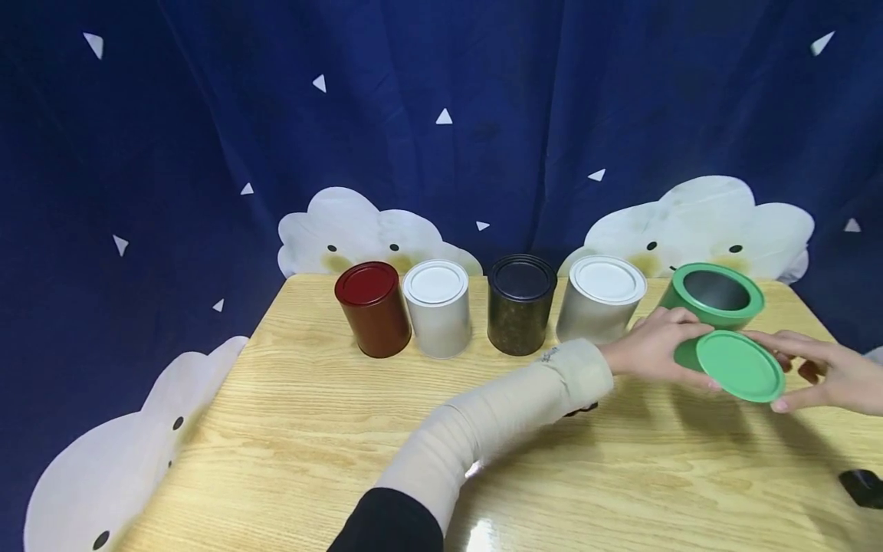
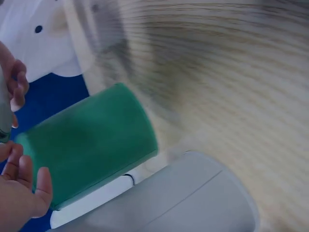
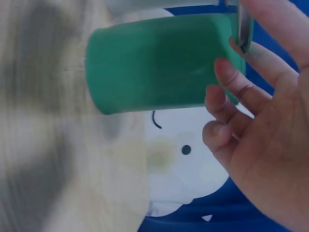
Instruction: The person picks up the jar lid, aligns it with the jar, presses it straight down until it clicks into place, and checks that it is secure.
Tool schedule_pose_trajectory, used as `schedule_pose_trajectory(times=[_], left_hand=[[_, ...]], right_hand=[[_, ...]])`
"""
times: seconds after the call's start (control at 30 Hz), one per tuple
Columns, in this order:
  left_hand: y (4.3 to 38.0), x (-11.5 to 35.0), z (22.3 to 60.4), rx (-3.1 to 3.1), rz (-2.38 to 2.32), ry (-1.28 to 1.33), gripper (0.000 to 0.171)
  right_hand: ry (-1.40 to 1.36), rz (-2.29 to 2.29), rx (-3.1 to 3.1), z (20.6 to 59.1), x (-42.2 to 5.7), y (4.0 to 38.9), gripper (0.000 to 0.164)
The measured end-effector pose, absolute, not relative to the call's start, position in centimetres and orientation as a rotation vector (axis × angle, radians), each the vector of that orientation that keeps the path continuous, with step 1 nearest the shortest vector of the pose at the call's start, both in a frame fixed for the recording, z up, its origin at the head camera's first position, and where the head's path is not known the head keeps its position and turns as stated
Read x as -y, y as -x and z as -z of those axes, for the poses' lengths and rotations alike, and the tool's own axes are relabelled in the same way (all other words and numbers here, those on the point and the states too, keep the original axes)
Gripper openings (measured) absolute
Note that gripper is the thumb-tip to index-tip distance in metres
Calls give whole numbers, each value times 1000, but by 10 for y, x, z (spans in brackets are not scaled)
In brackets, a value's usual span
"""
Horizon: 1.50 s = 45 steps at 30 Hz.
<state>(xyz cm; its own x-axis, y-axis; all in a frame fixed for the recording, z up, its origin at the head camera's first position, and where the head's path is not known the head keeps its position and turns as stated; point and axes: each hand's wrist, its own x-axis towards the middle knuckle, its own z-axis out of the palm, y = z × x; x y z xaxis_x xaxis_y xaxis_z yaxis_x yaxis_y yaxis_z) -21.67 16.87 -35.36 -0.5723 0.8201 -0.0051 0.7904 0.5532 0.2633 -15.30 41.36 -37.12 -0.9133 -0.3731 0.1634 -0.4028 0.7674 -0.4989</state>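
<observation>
Both hands hold a round green lid (image 1: 740, 366) between them, tilted, in front of an open green can (image 1: 756, 297). My left hand (image 1: 662, 345) grips the lid's left edge with thumb and fingers. On the opposite edge, my right hand (image 1: 824, 372) pinches it between thumb and index finger, the other fingers loosely curled. From the right wrist, the lid (image 3: 245, 29) appears edge-on near the can's mouth, and the green can (image 3: 154, 63) stands upright on the table. The left wrist view shows the can's green side (image 2: 96, 140) as well.
Left of the green can stand a lidded white can (image 1: 596, 307), a black can (image 1: 520, 314), another white can (image 1: 441, 318) and a dark red can (image 1: 375, 318) along the wooden table's (image 1: 290, 429) back. A small black object (image 1: 862, 487) lies at the right. Behind hangs a blue curtain (image 1: 414, 46).
</observation>
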Motion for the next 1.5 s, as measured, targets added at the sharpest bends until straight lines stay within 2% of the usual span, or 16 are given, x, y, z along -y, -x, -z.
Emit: schedule_pose_trajectory(times=[0.37,0.73,1.5], left_hand=[[221,-162,333,-2773,-390,-1326,82],[229,-160,330,-2864,-602,-1262,70],[253,-167,312,-2854,-558,-1253,67]], right_hand=[[-532,-835,2932,346,-406,165,100],[-450,-789,2934,337,-409,185,97],[-349,-610,3100,309,-416,219,102]])
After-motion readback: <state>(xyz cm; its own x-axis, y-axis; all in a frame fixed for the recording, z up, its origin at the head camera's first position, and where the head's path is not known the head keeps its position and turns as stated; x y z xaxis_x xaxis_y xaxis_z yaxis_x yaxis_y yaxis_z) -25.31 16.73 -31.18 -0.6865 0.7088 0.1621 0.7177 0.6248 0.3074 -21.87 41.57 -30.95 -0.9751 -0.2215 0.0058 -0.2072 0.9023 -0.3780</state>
